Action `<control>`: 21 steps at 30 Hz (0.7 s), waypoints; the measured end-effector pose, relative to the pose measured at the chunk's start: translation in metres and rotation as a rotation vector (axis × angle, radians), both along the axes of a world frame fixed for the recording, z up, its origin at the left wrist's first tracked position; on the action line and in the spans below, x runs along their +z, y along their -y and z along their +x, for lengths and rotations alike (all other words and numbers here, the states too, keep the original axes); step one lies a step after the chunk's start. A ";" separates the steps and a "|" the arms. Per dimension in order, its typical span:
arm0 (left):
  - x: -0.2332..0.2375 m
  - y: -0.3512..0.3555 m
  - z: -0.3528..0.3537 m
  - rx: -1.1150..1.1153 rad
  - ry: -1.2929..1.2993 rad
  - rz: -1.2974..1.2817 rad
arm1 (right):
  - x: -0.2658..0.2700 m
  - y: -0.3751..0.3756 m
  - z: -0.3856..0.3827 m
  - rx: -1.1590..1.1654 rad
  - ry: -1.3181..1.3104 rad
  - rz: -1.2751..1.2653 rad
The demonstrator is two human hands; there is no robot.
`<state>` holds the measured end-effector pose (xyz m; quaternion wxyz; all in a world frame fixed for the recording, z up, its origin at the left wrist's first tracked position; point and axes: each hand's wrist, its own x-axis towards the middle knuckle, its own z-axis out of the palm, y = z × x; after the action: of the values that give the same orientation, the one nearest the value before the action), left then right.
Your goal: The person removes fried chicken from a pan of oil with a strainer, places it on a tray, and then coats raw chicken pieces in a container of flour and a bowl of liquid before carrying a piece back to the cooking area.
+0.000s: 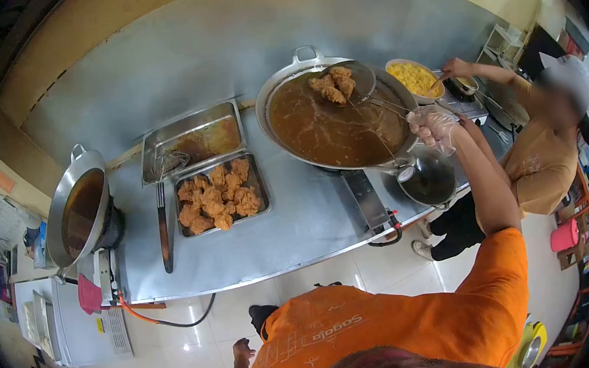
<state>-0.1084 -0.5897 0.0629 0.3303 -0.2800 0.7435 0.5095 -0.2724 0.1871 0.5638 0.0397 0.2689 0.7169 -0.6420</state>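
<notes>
My right hand (434,128), in a clear plastic glove, grips the long handle of a wire skimmer (348,83). The skimmer is held above a big wok of brown oil (318,135) and carries a few pieces of fried chicken (333,86). A metal tray (255,181) to the left of the wok holds several more fried chicken pieces. My left hand (242,350) hangs low beside my orange shirt, fingers loosely apart, holding nothing.
An oily steel tray (194,138) lies behind the chicken tray, with a long-handled utensil (164,228) beside it. A second wok (84,208) stands at far left. A small dark pot (427,180) hangs near the counter edge. Another person (543,149) works by a bowl of yellow food (413,77).
</notes>
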 end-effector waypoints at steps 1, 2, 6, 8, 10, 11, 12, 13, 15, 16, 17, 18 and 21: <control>0.002 -0.002 -0.005 -0.001 -0.005 0.000 | 0.003 0.000 -0.001 0.006 0.009 0.047; 0.004 -0.003 -0.008 -0.005 -0.008 -0.003 | 0.004 -0.001 -0.001 -0.001 -0.005 0.067; 0.002 -0.002 -0.004 -0.024 -0.023 -0.027 | 0.012 -0.018 0.004 0.054 0.020 0.142; 0.001 0.000 0.005 -0.034 -0.032 -0.046 | 0.012 -0.034 0.006 0.088 0.057 0.171; -0.006 0.003 0.019 -0.052 -0.046 -0.070 | 0.007 -0.057 0.002 0.094 0.082 0.202; -0.012 0.004 0.025 -0.077 -0.059 -0.090 | 0.003 -0.075 -0.002 0.127 0.087 0.244; -0.019 0.007 0.034 -0.115 -0.079 -0.118 | -0.002 -0.094 -0.004 0.157 0.095 0.285; -0.027 0.011 0.044 -0.169 -0.106 -0.153 | -0.008 -0.103 -0.003 0.189 0.107 0.323; -0.045 0.018 0.062 -0.403 -0.245 -0.293 | 0.011 -0.073 0.009 0.135 0.034 0.380; -0.053 0.022 0.072 -0.567 -0.352 -0.392 | 0.012 -0.070 0.012 0.110 0.018 0.352; -0.055 0.022 0.079 -0.721 -0.462 -0.483 | 0.016 -0.063 0.016 0.085 0.003 0.324; -0.055 0.021 0.084 -0.852 -0.540 -0.552 | 0.025 -0.045 0.021 0.048 -0.011 0.294; -0.060 0.018 0.093 -1.082 -0.498 -0.581 | 0.011 -0.070 0.023 0.186 0.059 0.251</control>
<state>-0.0157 -0.6079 0.0027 0.2690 0.1811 0.9406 0.1000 -0.2497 0.2569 0.5748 0.0862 0.2229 0.8117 -0.5329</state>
